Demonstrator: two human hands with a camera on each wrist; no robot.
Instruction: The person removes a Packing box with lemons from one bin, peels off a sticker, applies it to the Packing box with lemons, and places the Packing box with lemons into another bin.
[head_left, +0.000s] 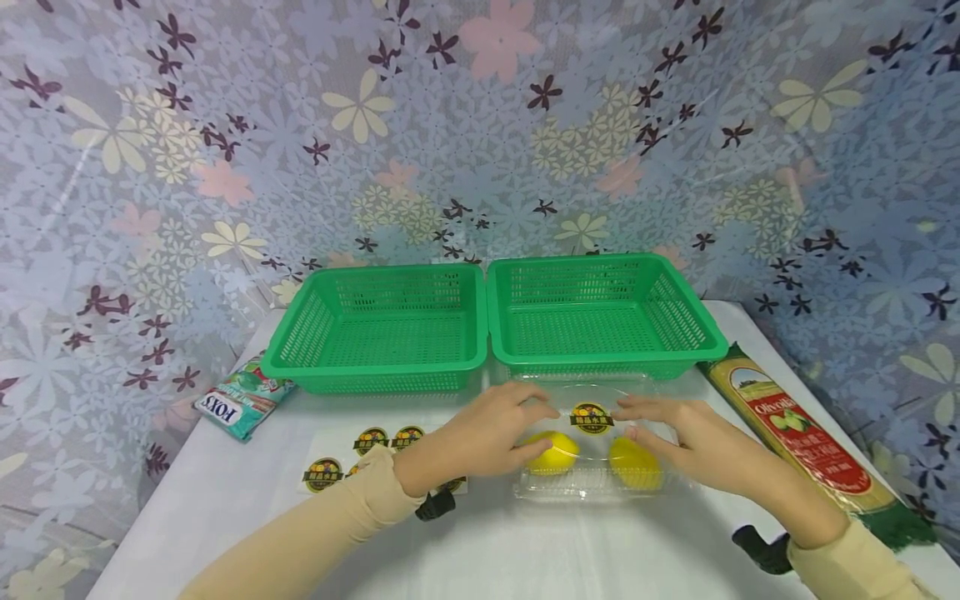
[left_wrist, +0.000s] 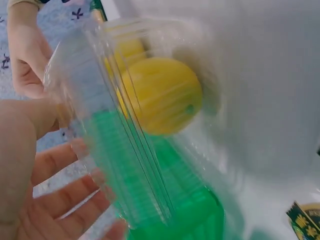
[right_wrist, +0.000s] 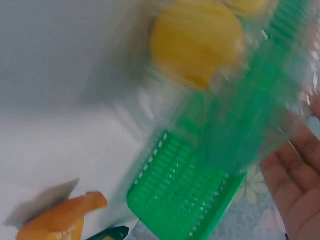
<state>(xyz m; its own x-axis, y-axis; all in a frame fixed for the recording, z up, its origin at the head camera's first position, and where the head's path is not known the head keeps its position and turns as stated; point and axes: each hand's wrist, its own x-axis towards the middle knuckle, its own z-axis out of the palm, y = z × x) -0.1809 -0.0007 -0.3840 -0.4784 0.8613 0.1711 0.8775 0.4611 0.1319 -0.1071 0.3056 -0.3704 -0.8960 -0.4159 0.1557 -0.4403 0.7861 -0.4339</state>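
A clear plastic clamshell box (head_left: 585, 492) stands in front of the right-hand basket, with two lemons inside, a left lemon (head_left: 553, 452) and a right lemon (head_left: 635, 463). On its lid sits a round black-and-gold sticker (head_left: 592, 418). My left hand (head_left: 487, 429) is at the lid's left side, fingers spread and fairly straight in the left wrist view. From the other side my right hand (head_left: 693, 437) reaches over the lid, its fingers extended toward the sticker. Whether each fingertip touches the plastic is hard to tell. Through the box wall a lemon (left_wrist: 160, 95) shows close up.
Two green baskets, left (head_left: 375, 375) and right (head_left: 600, 362), stand side by side at the back. A sheet of round stickers (head_left: 337, 446) lies under my left forearm. A FOX'S bag (head_left: 243, 397) is far left; an Olivoila packet (head_left: 802, 433) lies right. An orange item (right_wrist: 65, 217) shows near the right basket.
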